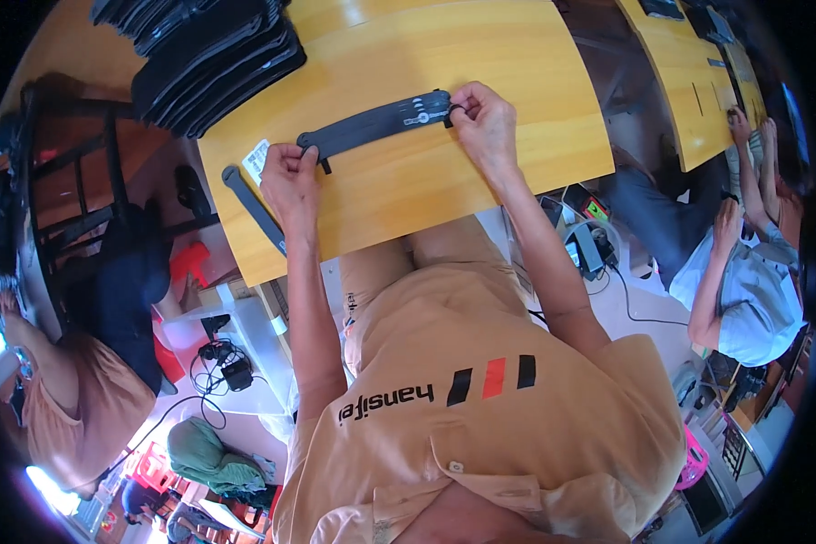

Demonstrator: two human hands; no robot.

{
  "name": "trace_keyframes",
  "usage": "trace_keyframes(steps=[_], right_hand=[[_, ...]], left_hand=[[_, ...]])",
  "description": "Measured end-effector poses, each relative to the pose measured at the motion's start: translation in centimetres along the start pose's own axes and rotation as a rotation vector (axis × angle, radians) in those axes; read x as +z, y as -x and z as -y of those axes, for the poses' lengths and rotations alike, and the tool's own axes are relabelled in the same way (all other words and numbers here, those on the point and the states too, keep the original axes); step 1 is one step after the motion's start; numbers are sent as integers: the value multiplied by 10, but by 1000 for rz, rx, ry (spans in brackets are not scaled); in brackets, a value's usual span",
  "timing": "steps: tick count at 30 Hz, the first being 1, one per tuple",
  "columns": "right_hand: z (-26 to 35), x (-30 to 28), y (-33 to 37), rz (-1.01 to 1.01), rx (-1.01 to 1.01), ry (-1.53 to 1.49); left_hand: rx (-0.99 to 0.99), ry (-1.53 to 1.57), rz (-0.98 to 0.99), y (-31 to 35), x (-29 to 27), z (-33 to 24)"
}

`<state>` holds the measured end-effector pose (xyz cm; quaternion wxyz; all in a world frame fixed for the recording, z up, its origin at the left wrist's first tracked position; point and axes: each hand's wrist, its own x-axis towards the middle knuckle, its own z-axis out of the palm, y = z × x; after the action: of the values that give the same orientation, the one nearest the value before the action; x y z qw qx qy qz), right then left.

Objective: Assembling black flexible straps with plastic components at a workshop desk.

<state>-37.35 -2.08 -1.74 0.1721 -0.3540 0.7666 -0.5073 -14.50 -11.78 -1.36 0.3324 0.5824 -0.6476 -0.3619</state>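
Note:
A wide black strap (372, 127) with a pale printed mark near its right end lies stretched out over the yellow wooden table (426, 186). My left hand (290, 186) is closed in a pinch on its left end. At the other end, the fingers of my right hand (490, 136) pinch the strap beside a small dark loop, partly hidden by them. Next to my left hand lies a white printed label (257, 160). A second, narrower black strap (255, 209) rests along the table's left edge.
A tall stack of folded black pieces (227, 72) stands at the table's far left. Co-workers sit on both sides, one in a light blue shirt (748, 299) at the right. Cables and a black adapter (237, 374) lie at lower left. Another table (689, 100) stands at right.

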Motion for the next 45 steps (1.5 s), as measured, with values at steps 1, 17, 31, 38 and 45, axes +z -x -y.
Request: trace_keyframes(steps=[1, 17, 31, 38, 45], right_hand=[[0, 0, 0, -8, -37, 6], [27, -25, 15, 29, -393, 394], [16, -17, 28, 357, -608, 728], [11, -23, 31, 414, -570, 697], [9, -23, 34, 393, -566, 662]], left_hand=[[4, 4, 4, 0, 1, 3], [320, -202, -112, 27, 4, -42], [696, -644, 421, 47, 53, -45], [679, -648, 424, 50, 43, -42], [536, -715, 200, 58, 28, -24]])
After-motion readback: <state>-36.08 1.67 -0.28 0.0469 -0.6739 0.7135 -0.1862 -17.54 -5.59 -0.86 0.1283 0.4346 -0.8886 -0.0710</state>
